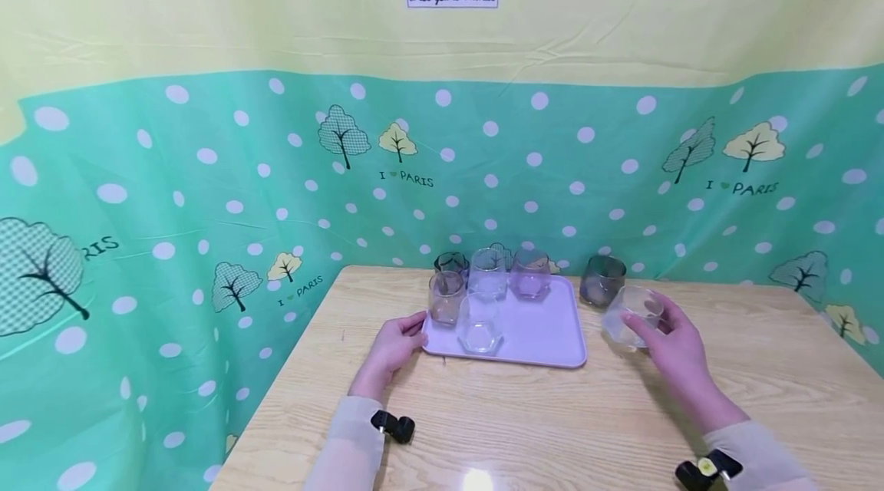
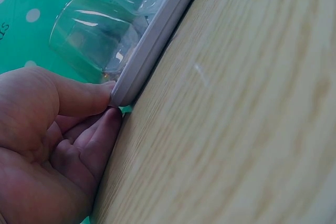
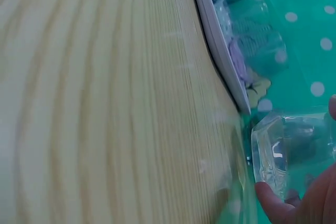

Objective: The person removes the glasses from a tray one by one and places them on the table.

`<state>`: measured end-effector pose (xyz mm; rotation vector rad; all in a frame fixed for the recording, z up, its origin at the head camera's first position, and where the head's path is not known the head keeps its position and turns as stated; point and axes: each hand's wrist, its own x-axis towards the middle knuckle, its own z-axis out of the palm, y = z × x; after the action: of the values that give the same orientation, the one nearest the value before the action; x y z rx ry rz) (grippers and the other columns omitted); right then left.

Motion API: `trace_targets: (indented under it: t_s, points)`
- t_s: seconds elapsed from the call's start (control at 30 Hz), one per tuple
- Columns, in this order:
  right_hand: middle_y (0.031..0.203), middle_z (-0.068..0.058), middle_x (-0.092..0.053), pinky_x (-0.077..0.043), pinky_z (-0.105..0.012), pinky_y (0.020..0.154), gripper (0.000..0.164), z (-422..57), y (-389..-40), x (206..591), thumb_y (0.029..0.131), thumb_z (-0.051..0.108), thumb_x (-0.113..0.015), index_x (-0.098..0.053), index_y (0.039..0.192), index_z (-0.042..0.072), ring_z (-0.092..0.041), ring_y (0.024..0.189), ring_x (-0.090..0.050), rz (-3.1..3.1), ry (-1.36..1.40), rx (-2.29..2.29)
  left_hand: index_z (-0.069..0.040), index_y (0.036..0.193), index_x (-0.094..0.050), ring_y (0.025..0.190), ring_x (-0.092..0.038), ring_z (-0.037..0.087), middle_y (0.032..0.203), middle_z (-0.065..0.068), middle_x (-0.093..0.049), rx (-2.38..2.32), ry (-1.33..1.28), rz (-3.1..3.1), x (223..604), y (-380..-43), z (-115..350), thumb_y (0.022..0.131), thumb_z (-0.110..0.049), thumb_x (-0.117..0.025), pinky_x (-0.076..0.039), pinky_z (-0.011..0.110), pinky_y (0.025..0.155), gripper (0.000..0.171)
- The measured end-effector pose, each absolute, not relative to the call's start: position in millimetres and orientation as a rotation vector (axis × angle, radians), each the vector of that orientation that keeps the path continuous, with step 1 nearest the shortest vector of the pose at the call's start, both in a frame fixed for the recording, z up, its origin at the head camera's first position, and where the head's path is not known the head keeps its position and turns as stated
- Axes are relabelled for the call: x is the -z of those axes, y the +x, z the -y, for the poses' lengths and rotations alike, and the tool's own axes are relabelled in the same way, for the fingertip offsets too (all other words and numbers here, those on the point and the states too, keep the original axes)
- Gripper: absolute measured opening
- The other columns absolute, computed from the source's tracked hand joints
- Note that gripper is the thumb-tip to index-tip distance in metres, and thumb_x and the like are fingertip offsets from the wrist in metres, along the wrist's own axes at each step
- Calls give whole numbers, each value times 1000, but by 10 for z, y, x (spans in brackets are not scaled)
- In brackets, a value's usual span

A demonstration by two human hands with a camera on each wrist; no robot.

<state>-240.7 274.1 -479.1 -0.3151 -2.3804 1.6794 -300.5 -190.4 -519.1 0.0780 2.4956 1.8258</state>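
Observation:
My left hand (image 1: 392,349) pinches the left front corner of a pale lilac tray (image 1: 535,337), thumb on the rim and fingers below it in the left wrist view. On the tray stand several glasses: a brownish one (image 1: 446,307) by that hand, a clear hexagonal-based one (image 1: 479,334) at the front, another clear one (image 1: 488,276) and a pinkish one (image 1: 530,284) behind, and a dark one (image 1: 452,265) at the back left. To the right of the tray, my right hand (image 1: 680,353) holds a clear glass (image 1: 635,314), tilted, thumb and fingers on opposite sides.
A dark grey glass (image 1: 603,281) stands on the wooden table (image 1: 525,430) right of the tray, just behind the held glass. A green and yellow printed curtain (image 1: 552,161) hangs along the table's back edge and down its left side.

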Motion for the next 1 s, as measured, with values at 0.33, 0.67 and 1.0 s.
trace_targets:
  t_s: [0.33, 0.67, 1.0]
  points:
    - [169, -31, -30, -53, -7, 73, 96, -3061, -2364, 4782, 103, 51, -68, -17, 171, 5, -50, 147, -36, 2420, -323, -1640, 9, 147, -58, 140, -56, 39, 148, 27, -59, -1834, 81, -2488, 5186, -3005, 1906, 96, 8, -67, -49, 46, 114, 52]
    - [169, -37, -23, -47, -50, 118, 99, -3356, -2488, 4722, 105, 51, -65, -12, 169, -2, -62, 150, -26, 2515, -229, -1460, 7, 147, -59, 140, -56, 38, 147, 25, -61, -1812, 53, -2515, 5174, -2991, 1904, 95, 6, -69, -47, 48, 116, 52]
    - [170, -37, -18, -35, -77, 114, 102, -3470, -2721, 4629, 105, 57, -61, -6, 170, 0, -65, 148, -27, 2586, -169, -1452, 6, 147, -60, 139, -57, 38, 146, 25, -61, -1816, 44, -2510, 5174, -2982, 1898, 95, 7, -69, -48, 48, 116, 53]
